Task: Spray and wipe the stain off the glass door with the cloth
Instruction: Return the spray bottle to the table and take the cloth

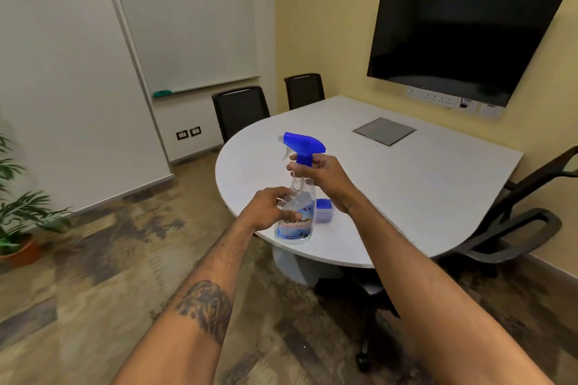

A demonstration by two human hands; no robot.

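While I watch through the head camera, the glass cleaner spray bottle (pixel 294 219) is held upright in the air just left of centre, in front of the rounded near end of the white table (pixel 406 184). It is clear and partly filled, with a blue label low on its body. My left hand (pixel 269 208) grasps that body from 9 o'clock, fingers and thumb wrapped round it. My right hand (pixel 323 173) comes in from 3 o'clock and curls round the neck, right under the blue trigger head (pixel 305 144), whose nozzle points toward 9 o'clock. Both hands are clenched on the bottle.

At 3 o'clock of the bottle's lower half, a small blue cloth (pixel 323 212) lies on the table near its edge, just below my right wrist. I cannot tell whether it is folded or sits in something.

Farther along the tabletop, at 1 o'clock, is a grey square hatch (pixel 384 131). Beyond it, at 2 o'clock, a dark wall screen (pixel 463 44) hangs over a socket strip (pixel 438 98). Two black chairs (pixel 240 111) stand at 12 o'clock behind the table, and an office chair (pixel 516 228) stands at 3 o'clock. A whiteboard (pixel 187 19) covers the wall at 11 o'clock, and a potted plant (pixel 18 216) sits on the floor at 9 o'clock.
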